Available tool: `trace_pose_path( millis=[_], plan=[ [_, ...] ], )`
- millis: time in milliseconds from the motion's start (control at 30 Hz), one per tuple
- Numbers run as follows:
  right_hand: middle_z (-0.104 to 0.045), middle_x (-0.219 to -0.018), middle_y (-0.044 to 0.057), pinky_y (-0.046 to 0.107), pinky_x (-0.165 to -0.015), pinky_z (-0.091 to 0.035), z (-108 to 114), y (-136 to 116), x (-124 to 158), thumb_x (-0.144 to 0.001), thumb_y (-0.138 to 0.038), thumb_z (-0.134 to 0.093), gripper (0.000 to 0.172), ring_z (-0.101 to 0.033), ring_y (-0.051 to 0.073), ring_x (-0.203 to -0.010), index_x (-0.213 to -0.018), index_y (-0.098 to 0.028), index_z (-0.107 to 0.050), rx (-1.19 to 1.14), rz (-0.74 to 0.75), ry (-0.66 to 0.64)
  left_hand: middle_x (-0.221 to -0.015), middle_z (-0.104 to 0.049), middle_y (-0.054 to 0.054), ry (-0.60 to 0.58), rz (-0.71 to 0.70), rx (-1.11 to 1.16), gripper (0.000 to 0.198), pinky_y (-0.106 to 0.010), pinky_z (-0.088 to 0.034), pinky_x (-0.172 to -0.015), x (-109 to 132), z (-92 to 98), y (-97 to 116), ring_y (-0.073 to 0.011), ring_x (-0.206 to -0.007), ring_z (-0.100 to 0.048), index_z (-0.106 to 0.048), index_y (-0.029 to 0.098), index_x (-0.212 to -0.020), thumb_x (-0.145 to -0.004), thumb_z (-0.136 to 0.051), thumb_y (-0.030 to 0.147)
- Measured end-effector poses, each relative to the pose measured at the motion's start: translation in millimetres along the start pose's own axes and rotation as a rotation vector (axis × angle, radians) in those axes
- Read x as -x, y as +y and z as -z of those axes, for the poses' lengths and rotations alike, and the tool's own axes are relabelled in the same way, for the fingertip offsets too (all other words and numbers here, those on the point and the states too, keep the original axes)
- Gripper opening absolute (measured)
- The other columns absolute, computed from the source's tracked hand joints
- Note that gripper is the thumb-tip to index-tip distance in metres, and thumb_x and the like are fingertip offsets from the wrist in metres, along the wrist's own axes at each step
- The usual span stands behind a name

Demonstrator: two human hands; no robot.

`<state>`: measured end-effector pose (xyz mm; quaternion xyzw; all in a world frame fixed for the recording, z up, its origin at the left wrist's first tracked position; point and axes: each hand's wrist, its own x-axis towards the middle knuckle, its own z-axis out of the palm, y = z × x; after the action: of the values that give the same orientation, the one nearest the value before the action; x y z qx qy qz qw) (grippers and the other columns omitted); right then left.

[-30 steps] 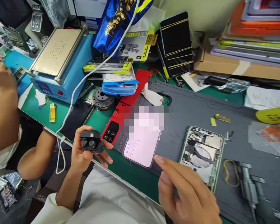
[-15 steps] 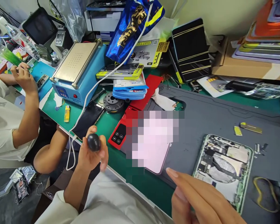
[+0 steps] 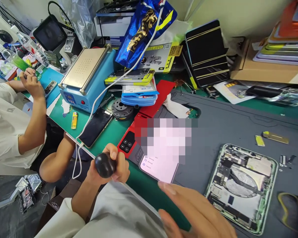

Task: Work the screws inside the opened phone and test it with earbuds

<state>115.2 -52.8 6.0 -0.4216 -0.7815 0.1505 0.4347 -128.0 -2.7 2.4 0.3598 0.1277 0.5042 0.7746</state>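
Observation:
My left hand (image 3: pixel 120 167) is closed round a black, round-ended handle (image 3: pixel 105 165); the rest of that tool is hidden by the angle. It hovers at the bench's front edge. My right hand (image 3: pixel 201 211) stretches its fingers out, slightly blurred, with nothing visible in them. Its fingertips are by the lower edge of a phone (image 3: pixel 160 168) with a lit pink screen, whose upper part is pixelated; contact I cannot tell. Right of that hand, an opened phone (image 3: pixel 243 195) with a pale green frame lies flat, its inner parts bare.
A red device with buttons (image 3: pixel 126 143), a dark-screened phone (image 3: pixel 96 127), a white cable (image 3: pixel 93 106) and a blue heating plate machine (image 3: pixel 81 99) are to the left. Small metal parts (image 3: pixel 275 137) lie on the grey mat (image 3: pixel 221 119). Another person's arm (image 3: pixel 36 119) is at far left.
My left hand has moved right and slightly down with the handle, its fingers curled closer. My right hand has moved left along the lit phone's lower edge. The view has shifted slightly.

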Motion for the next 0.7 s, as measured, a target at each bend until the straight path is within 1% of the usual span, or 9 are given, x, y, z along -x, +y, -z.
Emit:
trace_pose_path(
  millis=[67,133,233,300,367,433,533,633,700],
  plan=[
    [-0.082,-0.11,0.006,0.032,-0.072,-0.068,-10,-15,-10,-0.102,-0.021,-0.069,0.049,-0.08,0.023,-0.088,-0.15,-0.027,-0.064,-0.075,-0.07,0.022,-0.067,-0.045,0.006,0.058,0.019,-0.024,0.041,-0.022,-0.044,-0.057,2,-5.9,-1,-0.0123,-0.051,-0.036,-0.059,0.034,-0.122,-0.105,-0.052,0.07],
    [-0.08,-0.112,0.008,0.032,-0.076,-0.067,-22,-28,-20,-0.104,-0.018,-0.066,0.048,-0.079,0.021,-0.091,-0.152,-0.023,-0.06,-0.145,-0.155,0.077,-0.072,-0.052,0.004,0.186,0.057,-0.062,0.044,-0.024,-0.049,-0.062,5,-13.9,0,-0.0135,-0.057,-0.045,-0.059,0.034,-0.134,-0.107,-0.05,0.067],
    [-0.077,-0.113,0.009,0.027,-0.076,-0.065,-37,-41,-32,-0.108,-0.02,-0.064,0.044,-0.074,0.017,-0.093,-0.151,-0.02,-0.059,-0.244,-0.245,0.097,-0.085,-0.062,0.0,0.403,0.159,-0.131,0.051,-0.024,-0.051,-0.069,9,-27.8,5,-0.014,-0.071,-0.058,-0.059,0.032,-0.146,-0.105,-0.058,0.062],
    [-0.074,-0.111,0.007,0.025,-0.073,-0.064,-42,-44,-36,-0.109,-0.023,-0.064,0.044,-0.071,0.014,-0.088,-0.153,-0.021,-0.058,-0.288,-0.323,0.087,-0.091,-0.066,-0.002,0.47,0.229,-0.186,0.059,-0.023,-0.05,-0.069,12,-36.1,9,-0.0143,-0.078,-0.06,-0.057,0.032,-0.153,-0.103,-0.063,0.062],
    [-0.071,-0.106,0.004,0.023,-0.068,-0.061,-44,-44,-36,-0.109,-0.026,-0.066,0.046,-0.067,0.011,-0.079,-0.154,-0.024,-0.059,-0.31,-0.391,0.095,-0.094,-0.068,-0.003,0.486,0.271,-0.252,0.064,-0.022,-0.049,-0.067,15,-42.1,12,-0.0138,-0.077,-0.06,-0.052,0.034,-0.161,-0.105,-0.061,0.065],
    [-0.068,-0.103,0.002,0.022,-0.064,-0.059,-43,-43,-35,-0.109,-0.029,-0.067,0.045,-0.063,0.01,-0.073,-0.153,-0.027,-0.061,-0.318,-0.418,0.097,-0.097,-0.07,-0.003,0.485,0.281,-0.311,0.066,-0.022,-0.049,-0.067,17,-45.4,14,-0.0125,-0.075,-0.06,-0.052,0.035,-0.162,-0.106,-0.06,0.067],
    [-0.068,-0.104,0.002,0.022,-0.064,-0.059,-41,-41,-32,-0.109,-0.028,-0.067,0.04,-0.066,0.01,-0.077,-0.149,-0.029,-0.065,-0.341,-0.431,0.09,-0.097,-0.071,-0.004,0.473,0.278,-0.322,0.066,-0.023,-0.05,-0.067,17,-46.3,14,-0.0122,-0.074,-0.061,-0.057,0.03,-0.158,-0.104,-0.063,0.067],
    [-0.069,-0.109,0.003,0.021,-0.067,-0.061,-40,-41,-30,-0.108,-0.025,-0.067,0.041,-0.07,0.01,-0.082,-0.149,-0.03,-0.066,-0.371,-0.451,0.095,-0.093,-0.071,-0.004,0.47,0.302,-0.27,0.067,-0.024,-0.051,-0.066,16,-44.7,11,-0.0133,-0.071,-0.064,-0.059,0.024,-0.154,-0.103,-0.064,0.069],
    [-0.069,-0.113,0.003,0.021,-0.07,-0.062,-39,-41,-30,-0.108,-0.024,-0.067,0.042,-0.07,0.01,-0.084,-0.15,-0.03,-0.066,-0.379,-0.454,0.109,-0.089,-0.071,-0.005,0.473,0.311,-0.244,0.066,-0.025,-0.051,-0.065,14,-42.9,9,-0.0139,-0.068,-0.065,-0.065,0.018,-0.143,-0.103,-0.064,0.07]
  ],
)
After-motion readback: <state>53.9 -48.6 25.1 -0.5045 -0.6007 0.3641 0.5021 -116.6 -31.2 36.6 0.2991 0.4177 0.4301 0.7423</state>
